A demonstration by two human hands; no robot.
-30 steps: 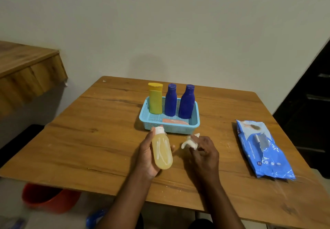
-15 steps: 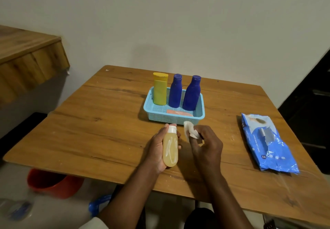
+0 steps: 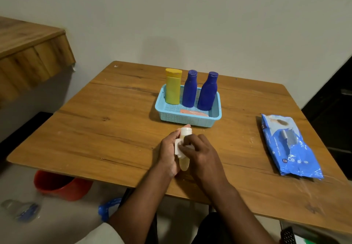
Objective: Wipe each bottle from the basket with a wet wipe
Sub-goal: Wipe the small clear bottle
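Bottle in hand: the amber bottle lies across the left hand, white cap toward the basket, held just above the table near its front edge.
Change: half a second ago the wet wipe was held clear of the bottle, to its right; it is now pressed against the upper body, below the cap.
Meaning for task: wiping of this bottle appears to have begun; contact covers only the upper part.
Left fingers: curled around the bottle from underneath, thumb on its left side.
Right hand: fingers bent, pinching the wipe against the bottle and covering its middle.
Remaining bottles: the yellow bottle and two blue bottles stand upright in the basket.
Wipe pack: lies flat, well apart on the right.
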